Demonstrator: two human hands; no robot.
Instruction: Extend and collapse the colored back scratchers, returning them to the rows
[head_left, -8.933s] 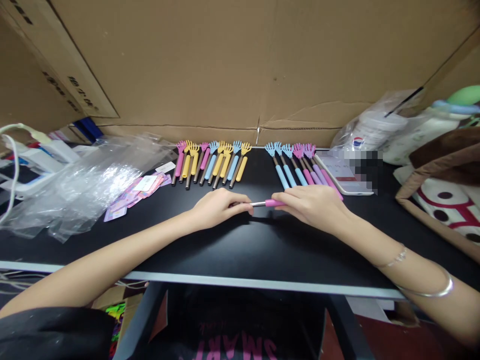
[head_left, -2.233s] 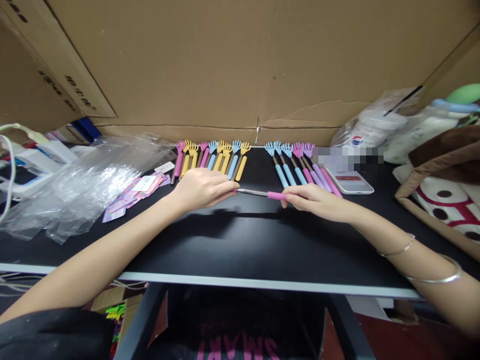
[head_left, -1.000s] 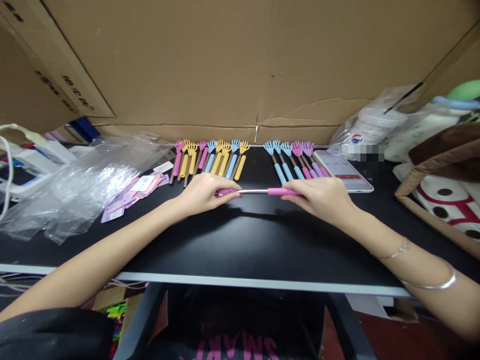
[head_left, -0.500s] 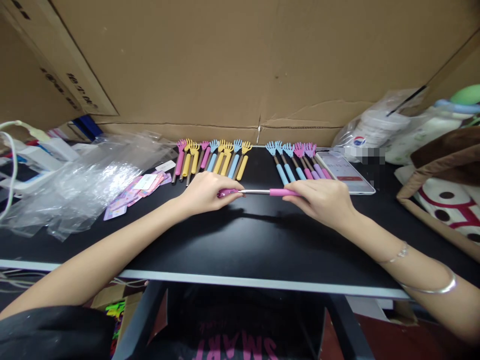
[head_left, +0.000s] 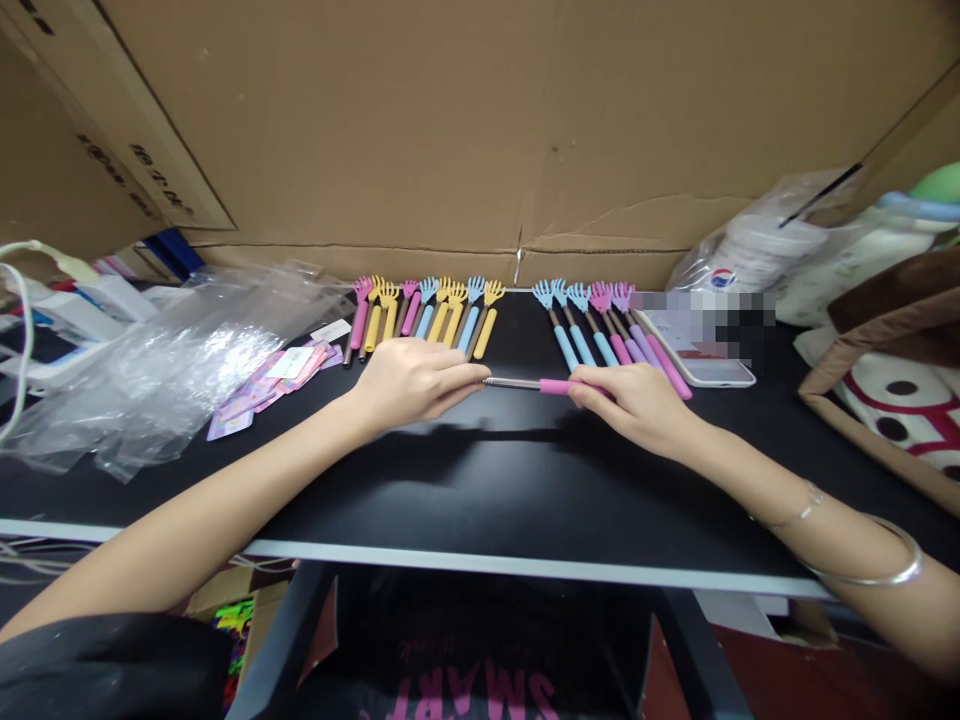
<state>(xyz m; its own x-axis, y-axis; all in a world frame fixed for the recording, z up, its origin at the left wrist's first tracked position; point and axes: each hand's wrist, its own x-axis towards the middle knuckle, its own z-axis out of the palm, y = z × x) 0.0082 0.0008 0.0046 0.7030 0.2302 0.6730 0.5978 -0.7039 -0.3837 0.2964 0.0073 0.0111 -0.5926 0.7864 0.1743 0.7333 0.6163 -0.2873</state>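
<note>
A pink-handled telescopic back scratcher [head_left: 551, 386] is held level above the black desk, its metal rod showing between my hands. My left hand [head_left: 412, 385] is closed around its head end, and the fingers hide the head. At the other end, my right hand [head_left: 630, 405] grips the pink handle between thumb and fingers. Behind my left hand lies a row of pink, yellow and blue back scratchers [head_left: 448, 325]. Another group of blue, pink and purple back scratchers [head_left: 600, 340] lies just beyond my right hand.
Clear plastic bags [head_left: 172, 350] and colourful cards [head_left: 262, 385] lie on the left. A phone [head_left: 720, 370], a bagged cup [head_left: 765, 255] and a brown-trimmed bag [head_left: 885, 350] are on the right. A cardboard wall [head_left: 450, 130] stands behind. Below the desk edge is a box of coloured pieces [head_left: 232, 635].
My left fingers have closed over the pink head, which showed before. My right hand has shifted slightly and its fingers have curled in more on the handle.
</note>
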